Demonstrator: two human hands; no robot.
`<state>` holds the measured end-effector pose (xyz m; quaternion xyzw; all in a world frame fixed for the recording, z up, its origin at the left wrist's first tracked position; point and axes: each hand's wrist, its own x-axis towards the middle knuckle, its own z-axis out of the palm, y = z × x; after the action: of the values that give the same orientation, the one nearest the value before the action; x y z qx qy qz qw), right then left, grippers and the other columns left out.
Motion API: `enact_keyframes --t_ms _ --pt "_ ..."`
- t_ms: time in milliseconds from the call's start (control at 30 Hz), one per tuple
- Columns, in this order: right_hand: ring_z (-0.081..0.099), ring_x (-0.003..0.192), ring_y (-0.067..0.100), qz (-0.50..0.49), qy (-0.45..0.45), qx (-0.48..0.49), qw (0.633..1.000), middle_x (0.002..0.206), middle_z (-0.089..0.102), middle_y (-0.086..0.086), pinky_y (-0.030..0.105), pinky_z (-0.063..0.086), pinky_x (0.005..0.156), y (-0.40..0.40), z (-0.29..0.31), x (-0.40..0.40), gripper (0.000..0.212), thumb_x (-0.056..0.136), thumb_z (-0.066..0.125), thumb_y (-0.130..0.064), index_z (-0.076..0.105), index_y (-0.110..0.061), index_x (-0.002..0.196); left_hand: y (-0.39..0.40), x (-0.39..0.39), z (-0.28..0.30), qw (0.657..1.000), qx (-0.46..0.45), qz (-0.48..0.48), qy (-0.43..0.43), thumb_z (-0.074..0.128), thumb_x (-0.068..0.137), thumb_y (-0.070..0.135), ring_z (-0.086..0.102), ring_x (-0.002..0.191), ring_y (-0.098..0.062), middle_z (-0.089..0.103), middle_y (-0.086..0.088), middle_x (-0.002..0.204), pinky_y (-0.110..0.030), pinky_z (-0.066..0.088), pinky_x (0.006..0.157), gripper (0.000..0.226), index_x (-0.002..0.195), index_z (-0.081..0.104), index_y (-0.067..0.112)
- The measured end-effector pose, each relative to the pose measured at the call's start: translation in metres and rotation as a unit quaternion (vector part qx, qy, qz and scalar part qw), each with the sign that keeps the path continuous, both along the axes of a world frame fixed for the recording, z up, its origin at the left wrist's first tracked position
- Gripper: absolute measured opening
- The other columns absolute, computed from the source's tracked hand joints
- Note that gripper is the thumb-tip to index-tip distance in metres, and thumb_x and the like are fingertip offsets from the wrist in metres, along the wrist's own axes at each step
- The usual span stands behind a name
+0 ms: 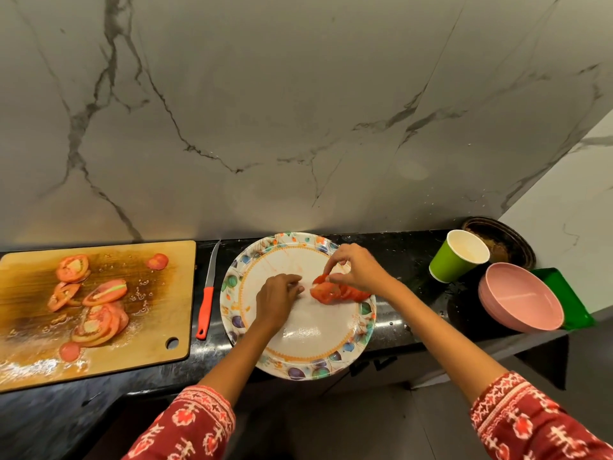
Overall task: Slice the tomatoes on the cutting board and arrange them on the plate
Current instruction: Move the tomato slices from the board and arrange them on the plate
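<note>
A round floral-rimmed plate (300, 348) sits on the dark counter with a row of red tomato slices (335, 291) on its right side. My right hand (360, 267) pinches the top slice of that row between thumb and fingers. My left hand (277, 298) rests on the plate's middle, fingertips pointing at the slices; whether they touch one is hard to tell. To the left lies a wet wooden cutting board (166, 313) with several more tomato slices (96, 308). A red-handled knife (206, 298) lies between board and plate.
A green paper cup (456, 257) stands at the right, with stacked pink bowls (520, 298) on a green tray (569, 293) and a dark round dish (504, 239) behind. A marble wall rises right behind the counter. The counter's front edge runs under the plate.
</note>
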<state>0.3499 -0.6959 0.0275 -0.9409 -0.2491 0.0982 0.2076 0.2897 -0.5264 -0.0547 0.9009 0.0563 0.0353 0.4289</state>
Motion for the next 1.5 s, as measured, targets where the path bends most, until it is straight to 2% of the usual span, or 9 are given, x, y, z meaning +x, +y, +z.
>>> enact_keyframes --t_ms 133,233,467,667,900,1100,1233,1333,1500 --pt "0.042 0.11 0.017 0.098 -0.039 -0.095 0.99 0.116 0.055 0.0 0.022 0.032 0.084 0.012 -0.017 -0.016 0.017 0.083 0.069 -0.026 0.072 -0.019 0.098 0.019 -0.002 0.0 0.999 -0.002 -0.032 0.008 0.068 0.081 0.013 0.061 0.098 -0.019 0.066 -0.011 0.112 -0.024 0.047 0.086 0.037 0.117 0.062 0.007" --pt "0.042 0.113 0.019 0.098 -0.059 -0.095 0.989 0.12 0.054 0.002 0.027 0.035 0.09 0.008 -0.023 -0.018 0.022 0.082 0.069 -0.027 0.07 -0.019 0.103 0.015 -0.005 0.002 0.996 0.0 -0.083 0.025 0.074 0.075 0.017 0.06 0.095 -0.017 0.065 -0.011 0.112 -0.017 0.042 0.081 0.047 0.119 0.06 0.007" --pt "0.03 0.127 0.018 0.069 -0.077 -0.157 0.982 0.136 0.041 0.0 0.034 0.029 0.101 -0.017 -0.021 -0.013 0.055 0.08 0.069 -0.035 0.049 -0.025 0.131 -0.013 -0.013 -0.007 0.992 0.075 -0.097 0.022 0.075 0.071 0.04 0.045 0.117 -0.021 0.05 -0.005 0.129 -0.029 0.039 0.092 0.073 0.133 0.044 0.015" --pt "0.017 0.138 0.022 0.086 -0.093 -0.222 0.967 0.149 0.026 0.004 0.041 0.02 0.108 -0.012 -0.032 -0.014 0.065 0.082 0.064 -0.044 0.04 -0.022 0.138 -0.025 -0.007 -0.006 0.991 0.11 -0.066 0.02 0.067 0.077 0.045 0.043 0.117 -0.018 0.048 -0.002 0.131 -0.03 0.043 0.087 0.069 0.134 0.039 0.019" --pt "0.025 0.134 0.021 0.096 -0.109 -0.194 0.97 0.145 0.035 0.005 0.037 0.023 0.105 -0.011 -0.037 -0.008 0.054 0.087 0.056 -0.049 0.051 -0.018 0.13 -0.022 -0.009 -0.005 0.987 0.15 -0.056 0.018 0.059 0.082 0.044 0.044 0.116 -0.019 0.051 -0.002 0.129 -0.031 0.044 0.087 0.059 0.133 0.041 0.02" --pt "0.029 0.132 0.019 0.072 -0.104 -0.184 0.975 0.142 0.04 0.003 0.036 0.028 0.1 -0.01 -0.036 0.0 0.044 0.092 0.05 -0.04 0.053 -0.017 0.129 -0.024 -0.003 -0.001 0.983 0.176 -0.044 0.023 0.057 0.082 0.041 0.043 0.117 -0.02 0.052 -0.003 0.128 -0.033 0.043 0.085 0.058 0.133 0.041 0.02" --pt "0.036 0.126 0.018 0.011 -0.071 -0.083 0.994 0.134 0.048 0.003 0.037 0.031 0.099 -0.009 -0.036 0.001 0.033 0.096 0.043 -0.029 0.058 -0.015 0.122 -0.029 0.001 -0.001 0.984 0.171 -0.04 0.017 0.055 0.084 0.04 0.044 0.115 -0.022 0.053 -0.005 0.128 -0.034 0.041 0.086 0.055 0.133 0.042 0.018" --pt "0.04 0.12 0.018 -0.023 -0.062 -0.021 0.998 0.128 0.053 0.004 0.036 0.032 0.095 -0.005 -0.034 0.002 0.036 0.096 0.034 -0.03 0.058 -0.014 0.119 -0.032 0.0 -0.005 0.984 0.171 -0.043 -0.001 0.053 0.086 0.04 0.044 0.114 -0.022 0.053 -0.004 0.128 -0.033 0.039 0.086 0.054 0.134 0.042 0.019" --pt "0.045 0.117 0.019 -0.042 -0.073 0.044 0.996 0.124 0.057 0.005 0.036 0.035 0.095 0.009 -0.028 0.001 0.033 0.097 0.036 -0.024 0.059 -0.011 0.117 -0.011 -0.012 -0.006 0.991 0.133 -0.02 -0.024 0.056 0.084 0.05 0.043 0.118 -0.02 0.051 -0.002 0.132 -0.031 0.038 0.089 0.062 0.136 0.041 0.018"
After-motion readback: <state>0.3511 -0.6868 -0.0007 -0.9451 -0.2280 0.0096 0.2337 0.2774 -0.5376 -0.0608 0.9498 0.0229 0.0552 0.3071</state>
